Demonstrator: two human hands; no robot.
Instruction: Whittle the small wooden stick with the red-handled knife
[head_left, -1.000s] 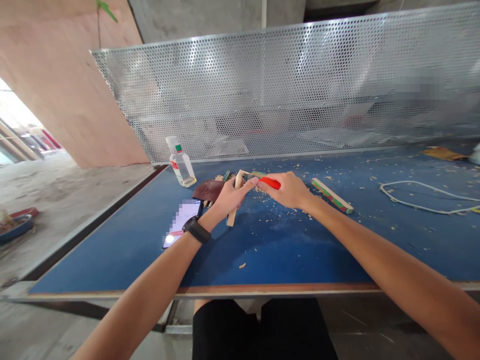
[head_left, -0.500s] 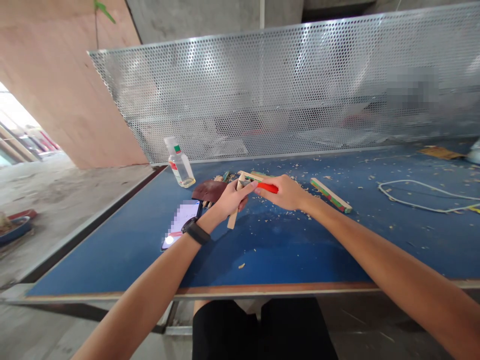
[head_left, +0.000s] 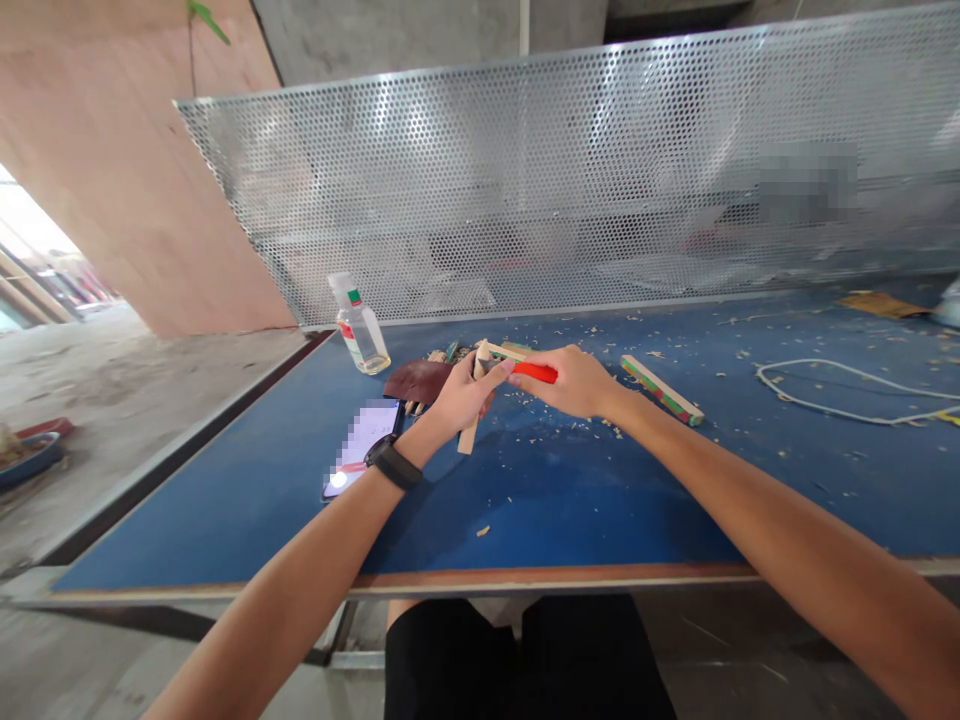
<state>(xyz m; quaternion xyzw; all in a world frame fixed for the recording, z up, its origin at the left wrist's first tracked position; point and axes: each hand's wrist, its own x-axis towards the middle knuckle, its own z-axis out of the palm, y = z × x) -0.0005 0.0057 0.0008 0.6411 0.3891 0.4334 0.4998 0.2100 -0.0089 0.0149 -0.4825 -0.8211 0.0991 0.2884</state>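
My left hand (head_left: 463, 395) is closed around a pale wooden stick (head_left: 468, 437), whose narrowed top end pokes up above the fingers. In my right hand (head_left: 574, 382) is a knife with a red handle (head_left: 535, 372). Its short blade lies against the upper part of the stick, and my left thumb presses close to the blade. Much of the blade is hidden by the thumb. Behind the hands lie a brown leather-like piece (head_left: 420, 381) and a few wooden sticks.
A glass bottle (head_left: 363, 335) stands at the back left, with a lit phone (head_left: 362, 452) nearer me. To the right lie a striped wooden bar (head_left: 661, 390) and a looped white cord (head_left: 814, 414). Wood shavings litter the blue table (head_left: 240, 500). A perforated metal screen (head_left: 480, 190) rises behind.
The wooden stick has tilted slightly, its lower end shifting a little right and up. Both hands stay in nearly the same place, still gripping the stick and the knife.
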